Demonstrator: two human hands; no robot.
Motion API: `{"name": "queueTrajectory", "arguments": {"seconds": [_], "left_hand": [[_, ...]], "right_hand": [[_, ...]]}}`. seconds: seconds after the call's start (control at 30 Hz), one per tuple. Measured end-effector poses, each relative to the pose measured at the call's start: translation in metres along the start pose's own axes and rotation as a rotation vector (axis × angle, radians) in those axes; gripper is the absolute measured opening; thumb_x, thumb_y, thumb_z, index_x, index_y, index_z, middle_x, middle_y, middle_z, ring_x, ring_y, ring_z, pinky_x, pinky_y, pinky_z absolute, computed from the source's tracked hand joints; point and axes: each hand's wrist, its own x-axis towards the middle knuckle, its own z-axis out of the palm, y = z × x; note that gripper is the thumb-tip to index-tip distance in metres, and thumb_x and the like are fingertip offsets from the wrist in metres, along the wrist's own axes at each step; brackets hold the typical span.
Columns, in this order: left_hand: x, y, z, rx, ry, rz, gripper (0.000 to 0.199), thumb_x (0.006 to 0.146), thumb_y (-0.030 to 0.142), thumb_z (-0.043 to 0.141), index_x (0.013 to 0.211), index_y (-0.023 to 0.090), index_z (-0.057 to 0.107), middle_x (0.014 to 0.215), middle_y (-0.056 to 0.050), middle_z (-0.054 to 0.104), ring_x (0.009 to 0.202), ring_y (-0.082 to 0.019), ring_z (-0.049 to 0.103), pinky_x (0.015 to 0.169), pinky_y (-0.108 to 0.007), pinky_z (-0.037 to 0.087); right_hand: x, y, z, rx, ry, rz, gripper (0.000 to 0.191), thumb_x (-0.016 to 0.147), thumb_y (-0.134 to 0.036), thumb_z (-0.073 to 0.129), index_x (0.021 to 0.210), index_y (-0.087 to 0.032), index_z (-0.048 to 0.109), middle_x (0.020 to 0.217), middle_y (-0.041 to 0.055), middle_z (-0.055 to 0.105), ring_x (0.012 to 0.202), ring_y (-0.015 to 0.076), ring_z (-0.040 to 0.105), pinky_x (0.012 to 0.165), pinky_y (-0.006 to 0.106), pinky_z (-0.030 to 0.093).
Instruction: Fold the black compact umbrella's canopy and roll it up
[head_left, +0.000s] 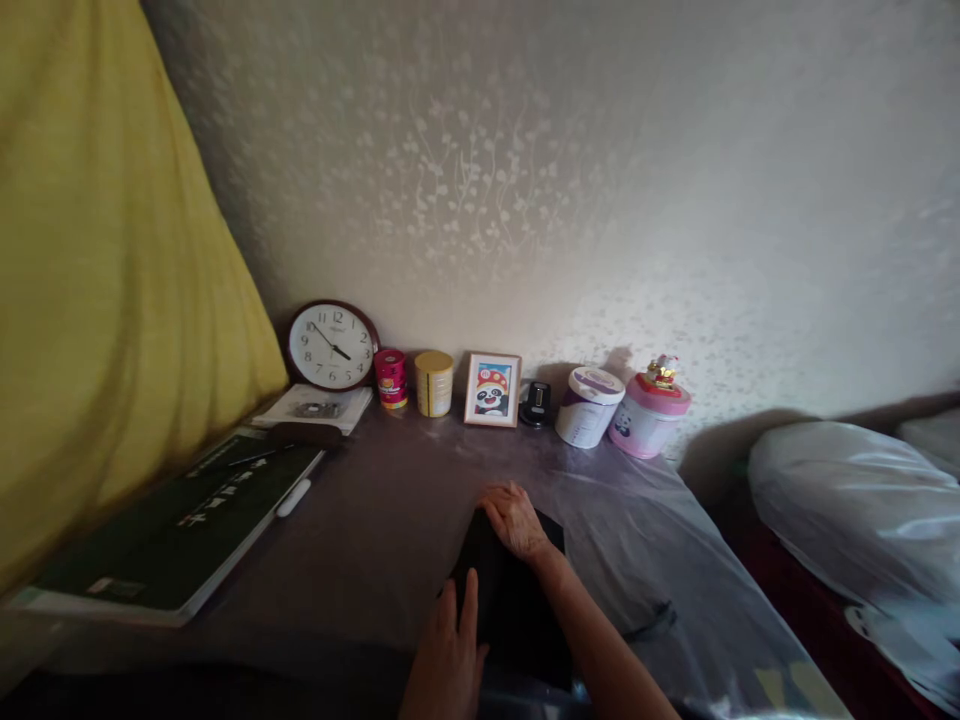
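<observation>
A piece of black cloth point(517, 610) lies on the table directly in front of me, its near end in deep shadow. Over its far edge, my right hand point(514, 520) has its fingers curled down and closed on the fabric. My left hand point(450, 650) rests at the cloth's left side, fingers stretched out and a little apart. To the right of the cloth, a thin dark cord-like piece point(652, 620) lies on the table covering point(375, 540); whether it joins the cloth, I cannot tell.
Along the wall stand a clock point(334, 346), a red can point(391, 379), a yellow-lidded tub point(434, 384), a framed panda picture point(492, 390), a small black device point(535, 404), a white tub point(589, 408) and a pink tub point(646, 418). A dark green board point(165, 530) lies left.
</observation>
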Motion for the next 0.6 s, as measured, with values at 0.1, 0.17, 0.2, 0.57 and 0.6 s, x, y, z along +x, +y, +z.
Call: {"name": "queueTrajectory", "arguments": {"seconds": [0.1, 0.17, 0.2, 0.57, 0.6], "left_hand": [[0.001, -0.001, -0.003, -0.015, -0.044, -0.004, 0.063, 0.081, 0.012, 0.037, 0.141, 0.016, 0.016, 0.13, -0.019, 0.046, 0.118, -0.027, 0.047, 0.091, -0.041, 0.044], [0.002, -0.001, -0.003, -0.015, -0.044, -0.009, 0.063, 0.081, 0.012, 0.037, 0.14, 0.015, 0.017, 0.13, -0.02, 0.046, 0.118, -0.028, 0.047, 0.091, -0.042, 0.044], [0.001, -0.001, -0.003, -0.016, -0.035, -0.003, 0.063, 0.081, 0.012, 0.037, 0.14, 0.015, 0.017, 0.13, -0.02, 0.046, 0.118, -0.028, 0.047, 0.091, -0.041, 0.044], [0.001, 0.002, 0.001, 0.033, 0.007, 0.0, 0.061, 0.08, 0.012, 0.041, 0.138, 0.012, 0.023, 0.128, -0.02, 0.048, 0.114, -0.028, 0.05, 0.088, -0.039, 0.046], [0.001, 0.003, -0.001, 0.036, 0.004, -0.003, 0.06, 0.08, 0.013, 0.041, 0.138, 0.012, 0.024, 0.128, -0.02, 0.048, 0.114, -0.028, 0.05, 0.088, -0.039, 0.047]], "right_hand": [[0.012, 0.011, -0.003, -0.065, -0.015, 0.053, 0.029, 0.092, -0.019, 0.037, 0.087, -0.021, 0.065, 0.092, 0.0022, 0.069, 0.095, 0.0152, 0.058, 0.088, 0.029, 0.038], [0.014, 0.009, -0.008, -0.113, 0.032, 0.113, 0.028, 0.092, -0.02, 0.038, 0.086, -0.021, 0.065, 0.09, 0.0039, 0.069, 0.09, 0.016, 0.06, 0.085, 0.029, 0.04], [0.012, 0.005, -0.011, -0.123, 0.08, 0.138, 0.027, 0.092, -0.022, 0.038, 0.088, -0.02, 0.064, 0.092, 0.005, 0.068, 0.091, 0.0168, 0.059, 0.086, 0.03, 0.04], [-0.01, -0.005, 0.0, -0.022, 0.119, 0.112, 0.03, 0.092, -0.022, 0.035, 0.102, -0.019, 0.063, 0.109, 0.0069, 0.065, 0.11, 0.0183, 0.052, 0.1, 0.038, 0.032], [-0.009, 0.005, -0.002, -0.038, 0.15, 0.203, 0.03, 0.091, -0.023, 0.036, 0.104, -0.019, 0.062, 0.11, 0.0083, 0.064, 0.107, 0.0192, 0.055, 0.097, 0.037, 0.036]]}}
